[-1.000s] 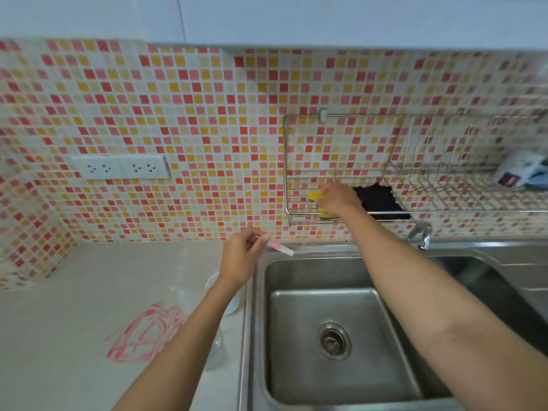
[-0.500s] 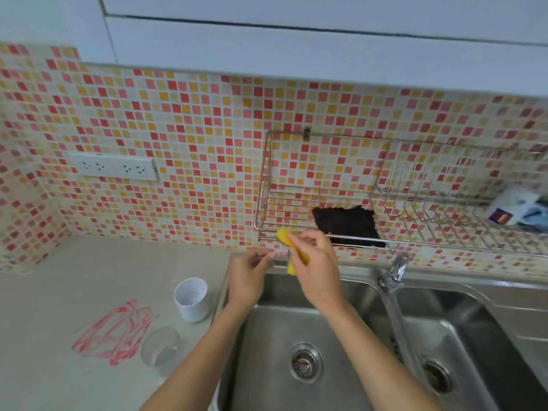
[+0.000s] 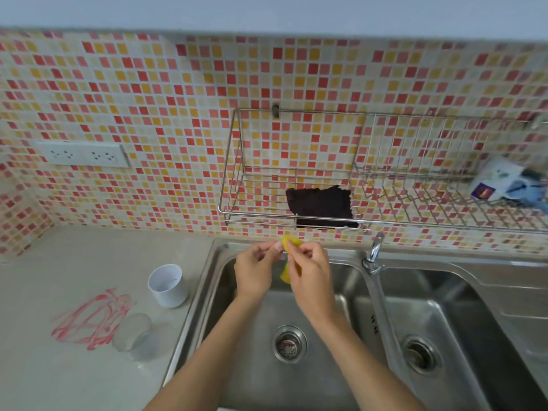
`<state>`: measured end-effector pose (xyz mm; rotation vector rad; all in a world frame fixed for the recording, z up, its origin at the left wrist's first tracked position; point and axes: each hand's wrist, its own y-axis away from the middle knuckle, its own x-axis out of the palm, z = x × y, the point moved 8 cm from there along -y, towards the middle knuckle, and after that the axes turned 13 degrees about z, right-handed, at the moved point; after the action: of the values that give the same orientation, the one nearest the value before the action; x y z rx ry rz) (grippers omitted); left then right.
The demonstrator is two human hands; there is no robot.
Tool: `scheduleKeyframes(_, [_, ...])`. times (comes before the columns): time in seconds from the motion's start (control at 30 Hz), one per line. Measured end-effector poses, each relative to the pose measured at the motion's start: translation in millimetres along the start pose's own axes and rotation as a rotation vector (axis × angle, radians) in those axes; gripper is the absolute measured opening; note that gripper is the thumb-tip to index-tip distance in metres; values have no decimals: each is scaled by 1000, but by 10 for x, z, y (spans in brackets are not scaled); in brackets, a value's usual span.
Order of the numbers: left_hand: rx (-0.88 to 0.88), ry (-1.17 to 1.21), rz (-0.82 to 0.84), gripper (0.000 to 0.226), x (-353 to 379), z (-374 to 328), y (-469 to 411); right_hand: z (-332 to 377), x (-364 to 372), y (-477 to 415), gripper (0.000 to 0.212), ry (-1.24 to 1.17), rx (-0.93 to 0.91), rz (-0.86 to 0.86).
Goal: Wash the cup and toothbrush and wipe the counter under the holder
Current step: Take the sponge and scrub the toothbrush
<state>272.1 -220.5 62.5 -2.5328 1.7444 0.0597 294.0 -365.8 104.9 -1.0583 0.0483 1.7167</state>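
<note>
Down from the steel wire rack (image 3: 267,215) comes your right hand (image 3: 310,272), gripping a soft yellow sponge (image 3: 285,273); your left hand (image 3: 254,272) pinches something hidden, presumably the toothbrush, over the stainless sink (image 3: 296,390) for scrubbing.

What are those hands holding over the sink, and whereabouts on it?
The right hand grips a yellow sponge round its middle, both ends poking out. The left hand pinches beside its top end; what it holds is hidden.

Home kitchen: double steel sink (image 3: 341,378) with tap (image 3: 374,253) set in a pale counter (image 3: 74,378), mosaic tile wall (image 3: 166,93), wire dish rack (image 3: 385,173) mounted above the sink, wall sockets (image 3: 84,155) left.
</note>
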Motion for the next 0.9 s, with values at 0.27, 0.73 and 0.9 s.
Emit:
scheduleKeyframes(0.27, [-15,-61,39,18,64,68,49,-64,68,123,39,-12,17,5])
scheduleKeyframes(0.73, [-145,121,120,17,-148,3,251,74,82,132,47,289,-16,78])
scheduleKeyframes(0.9, [-168,117,192,16,-219,-30,286,246,107,139,45,361,-38,95])
